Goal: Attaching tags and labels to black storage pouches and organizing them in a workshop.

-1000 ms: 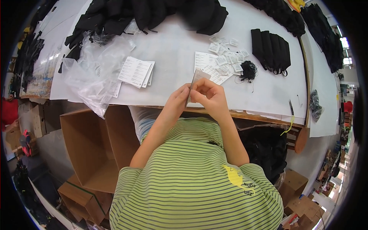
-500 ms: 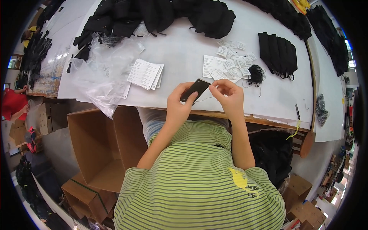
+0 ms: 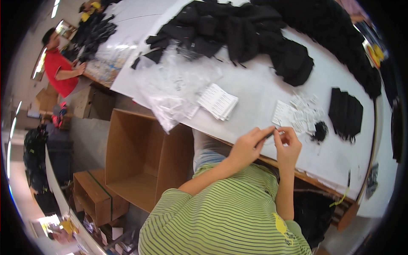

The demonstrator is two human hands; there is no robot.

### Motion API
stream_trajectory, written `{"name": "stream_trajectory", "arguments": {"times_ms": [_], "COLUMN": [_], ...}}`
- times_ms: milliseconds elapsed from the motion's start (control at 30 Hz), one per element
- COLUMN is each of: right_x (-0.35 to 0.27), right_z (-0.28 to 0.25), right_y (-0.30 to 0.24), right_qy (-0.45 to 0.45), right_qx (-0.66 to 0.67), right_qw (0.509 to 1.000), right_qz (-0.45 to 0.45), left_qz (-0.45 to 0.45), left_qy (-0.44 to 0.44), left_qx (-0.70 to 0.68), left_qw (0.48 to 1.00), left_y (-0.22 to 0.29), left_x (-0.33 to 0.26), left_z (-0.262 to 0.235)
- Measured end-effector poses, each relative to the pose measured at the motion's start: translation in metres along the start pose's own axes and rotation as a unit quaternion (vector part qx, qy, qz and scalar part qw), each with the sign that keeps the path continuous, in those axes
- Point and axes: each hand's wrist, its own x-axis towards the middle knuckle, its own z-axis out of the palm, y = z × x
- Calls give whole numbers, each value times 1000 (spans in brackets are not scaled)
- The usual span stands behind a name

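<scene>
Over the table's near edge, my left hand (image 3: 246, 148) grips a black hang tag (image 3: 269, 135), now turned nearly edge-on and partly hidden by the fingers. My right hand (image 3: 290, 146) is closed in a pinch against the tag's end, on a thin string that barely shows between the fingertips. Just beyond my right hand lie white printed cards (image 3: 282, 112) and a scatter of small white labels (image 3: 302, 114). A tangled bundle of black strings (image 3: 319, 131) sits beside them.
A clear plastic bag (image 3: 170, 87) and a stack of white cards (image 3: 218, 102) lie to the left. Black garments (image 3: 238, 32) cover the far side, with folded black pieces (image 3: 345, 112) at right. A cardboard box (image 3: 136, 153) stands below. A person in red (image 3: 59, 70) is at far left.
The view has swung left and tilted, so the table appears shifted right and a person in red shows more fully. The tag has turned from face-up to edge-on; my hands are closer together.
</scene>
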Motion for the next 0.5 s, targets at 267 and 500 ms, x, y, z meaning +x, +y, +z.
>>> {"name": "stream_trajectory", "arguments": {"times_ms": [267,500], "right_x": [11,11], "right_z": [-14,-22], "right_y": [22,25], "right_qy": [-149,-234], "right_qx": [229,265], "right_qw": [951,922], "right_qz": [144,157], "left_qz": [16,-185], "left_qy": [-5,-142], "left_qx": [-61,-363], "left_qw": [998,902], "left_y": [2,-21], "left_x": [-1,3], "left_z": [-1,-9]}}
